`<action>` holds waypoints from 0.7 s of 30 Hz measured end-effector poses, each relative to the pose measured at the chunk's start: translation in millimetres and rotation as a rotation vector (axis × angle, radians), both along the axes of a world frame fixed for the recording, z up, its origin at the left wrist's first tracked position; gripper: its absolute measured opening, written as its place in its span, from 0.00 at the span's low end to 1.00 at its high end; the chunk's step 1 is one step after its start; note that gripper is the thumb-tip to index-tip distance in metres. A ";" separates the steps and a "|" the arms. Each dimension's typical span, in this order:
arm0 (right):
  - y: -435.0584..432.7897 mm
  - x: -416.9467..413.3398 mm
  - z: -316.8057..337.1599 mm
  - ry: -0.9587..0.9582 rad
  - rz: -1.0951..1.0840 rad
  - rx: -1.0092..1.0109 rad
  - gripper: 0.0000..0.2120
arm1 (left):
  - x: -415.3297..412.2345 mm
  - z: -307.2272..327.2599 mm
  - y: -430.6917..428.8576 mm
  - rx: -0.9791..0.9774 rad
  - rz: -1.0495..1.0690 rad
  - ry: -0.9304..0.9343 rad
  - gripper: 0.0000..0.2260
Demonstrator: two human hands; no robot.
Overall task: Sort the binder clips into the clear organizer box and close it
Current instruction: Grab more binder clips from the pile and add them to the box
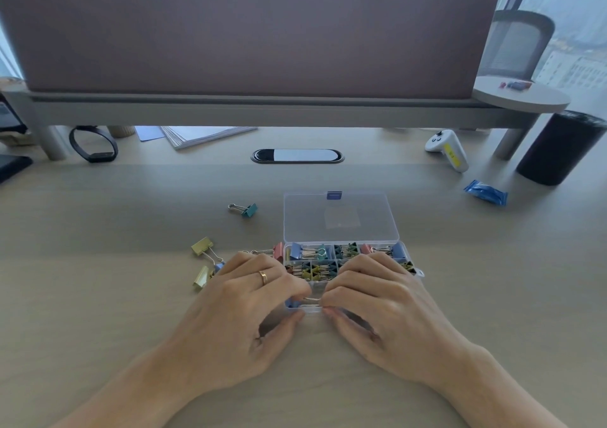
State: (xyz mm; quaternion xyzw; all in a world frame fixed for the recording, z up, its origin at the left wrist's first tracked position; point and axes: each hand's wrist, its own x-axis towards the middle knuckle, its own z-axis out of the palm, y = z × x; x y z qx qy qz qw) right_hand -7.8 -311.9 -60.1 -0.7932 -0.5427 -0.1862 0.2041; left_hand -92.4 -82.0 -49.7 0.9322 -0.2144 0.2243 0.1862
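left hand (243, 299) and right hand (377, 299) fingers (341, 293) pinching blue clip (292, 303), box (414, 268) near edge (lid (338, 217) open behind)

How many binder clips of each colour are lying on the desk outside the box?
Yellow binder clips: 2
Teal binder clip: 1
Pink binder clip: 1
Blue binder clip, half hidden by the left hand: 1
Total: 5

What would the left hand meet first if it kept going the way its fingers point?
The left hand points rightward: first the blue binder clip it pinches, then almost at once fingertips of the right hand. Depth is uncertain.
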 end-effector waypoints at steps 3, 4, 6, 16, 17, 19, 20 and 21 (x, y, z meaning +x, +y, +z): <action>0.8 0.0 1.8 0.003 -0.004 -0.010 0.08 | 0.7 0.0 0.2 0.022 0.026 0.022 0.10; 1.1 -0.2 2.2 0.002 -0.005 -0.016 0.08 | 0.8 0.0 0.0 0.029 0.032 0.027 0.11; 1.2 -0.9 2.6 0.003 -0.008 -0.030 0.08 | 0.7 -0.5 -0.1 0.031 0.039 0.029 0.11; 2.4 -1.4 3.6 0.017 -0.028 -0.025 0.09 | 0.3 -3.2 0.8 0.034 0.104 -0.064 0.08; 2.4 -1.3 3.8 0.018 -0.028 -0.024 0.09 | 0.6 -3.4 0.4 0.040 0.104 -0.073 0.08; 2.3 -1.0 4.5 0.019 -0.031 -0.022 0.08 | 0.9 -3.6 -0.2 0.061 0.102 -0.088 0.07; 2.2 -0.9 4.7 0.019 -0.034 -0.023 0.08 | 1.1 -4.0 -0.2 0.068 0.101 -0.092 0.07; 2.0 -0.9 4.9 0.021 -0.036 -0.024 0.09 | 1.2 -4.2 -0.1 0.069 0.102 -0.093 0.07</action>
